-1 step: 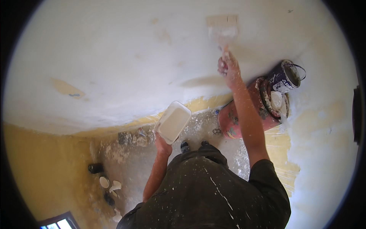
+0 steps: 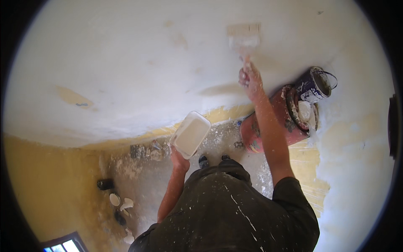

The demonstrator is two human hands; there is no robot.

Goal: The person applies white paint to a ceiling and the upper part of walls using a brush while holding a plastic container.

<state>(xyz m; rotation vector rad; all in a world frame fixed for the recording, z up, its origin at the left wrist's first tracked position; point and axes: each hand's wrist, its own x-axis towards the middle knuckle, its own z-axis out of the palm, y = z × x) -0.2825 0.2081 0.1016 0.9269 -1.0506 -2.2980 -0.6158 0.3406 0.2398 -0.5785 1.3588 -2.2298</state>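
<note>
My right hand (image 2: 251, 79) grips the handle of a wide flat paintbrush (image 2: 244, 38), reaching up along the whitened wall (image 2: 138, 71). Pale bristles point upward at the wall surface, and white paint covers the brush's lower part. White smears mark my fingers. Lower down, my left hand (image 2: 179, 160) supports a white rectangular tub (image 2: 194, 133) from below and the side. Off-white liquid fills part of the tub, which is tilted in view. Most of the left fingers are hidden behind it.
At right stands a red drum (image 2: 270, 122) bearing a dark paint bucket (image 2: 315, 84) and a white bag (image 2: 305, 111). Debris (image 2: 147, 152) lies on the paint-spattered floor along the wall. Several scraps and a black can (image 2: 105, 185) sit by the yellow wall (image 2: 50, 176).
My right hand and the paintbrush have moved slightly down the wall, toward me. The left hand and the tub have stayed put.
</note>
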